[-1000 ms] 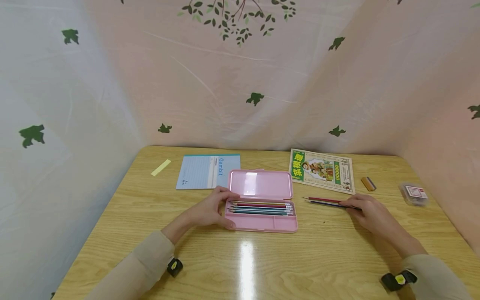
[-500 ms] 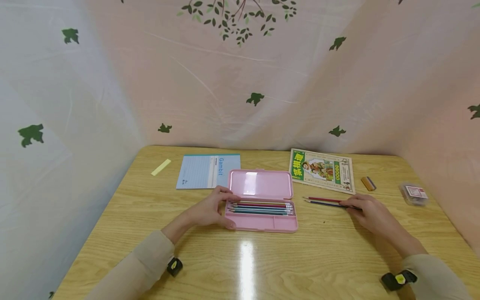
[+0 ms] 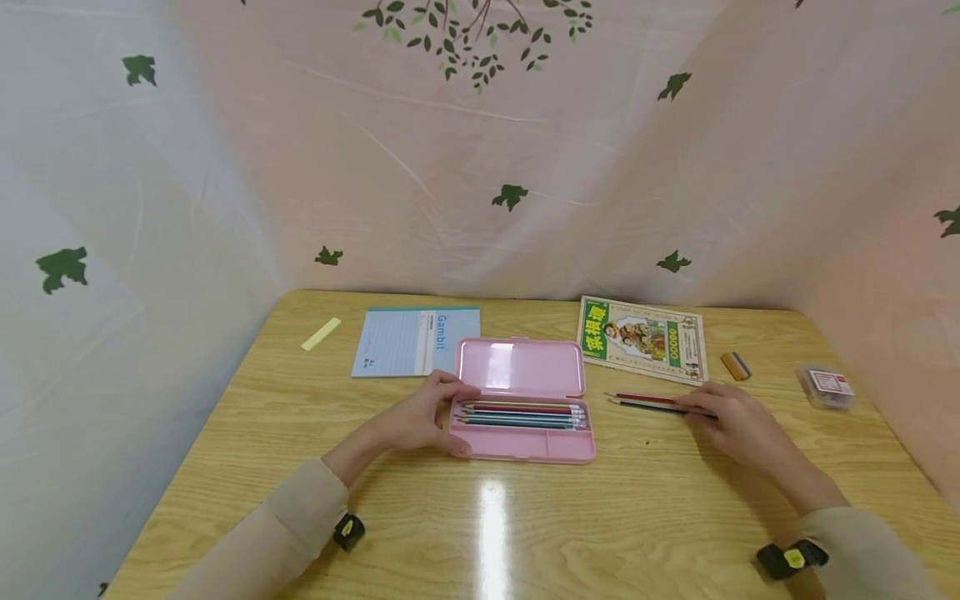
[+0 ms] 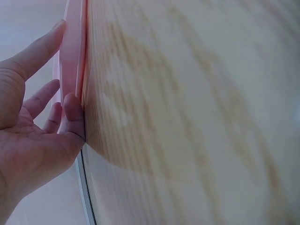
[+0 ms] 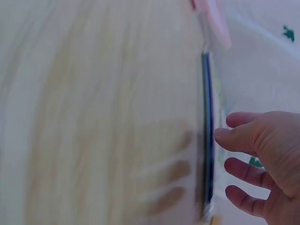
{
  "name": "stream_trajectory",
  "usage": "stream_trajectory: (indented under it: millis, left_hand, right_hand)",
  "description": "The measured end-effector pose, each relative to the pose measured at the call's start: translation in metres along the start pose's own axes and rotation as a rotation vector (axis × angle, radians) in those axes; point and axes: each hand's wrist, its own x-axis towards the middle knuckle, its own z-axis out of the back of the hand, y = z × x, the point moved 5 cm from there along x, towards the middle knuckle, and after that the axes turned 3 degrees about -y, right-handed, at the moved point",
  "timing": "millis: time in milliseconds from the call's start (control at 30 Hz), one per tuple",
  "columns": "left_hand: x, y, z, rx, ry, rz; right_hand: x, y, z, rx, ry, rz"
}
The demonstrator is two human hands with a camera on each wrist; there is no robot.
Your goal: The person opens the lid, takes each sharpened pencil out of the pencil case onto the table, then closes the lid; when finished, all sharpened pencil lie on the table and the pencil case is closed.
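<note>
Left hand [image 3: 416, 421]: centre-left of frame, fingers curled around left end of pink pencil case [image 3: 525, 433].
Pencil case: open, centre of tabletop [image 3: 480, 533].
Loose pencils [image 3: 645, 402]: right of case.
Right hand [image 3: 738, 421]: relaxed fingers resting on pencil ends.

An open pink pencil case [image 3: 525, 417] holding pencils lies flat, two loose pencils [image 3: 648, 402] lying just right of it

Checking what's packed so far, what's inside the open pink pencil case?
The pink pencil case holds a row of pencils lying lengthwise in its long compartment. The left hand covers its left end, so anything there is hidden.
</note>
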Motion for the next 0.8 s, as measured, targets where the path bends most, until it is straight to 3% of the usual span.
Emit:
stream_trajectory:
  millis: [300,800]
  left_hand:
    - [0.0,0.0,-0.001,0.0,0.004,-0.003]
    - [0.0,0.002,-0.001,0.0,0.003,0.002]
  right_hand:
    - [0.03,0.042,0.009,0.02,-0.096,0.103]
    - [0.085,0.117,-0.037,0.205,0.135,0.151]
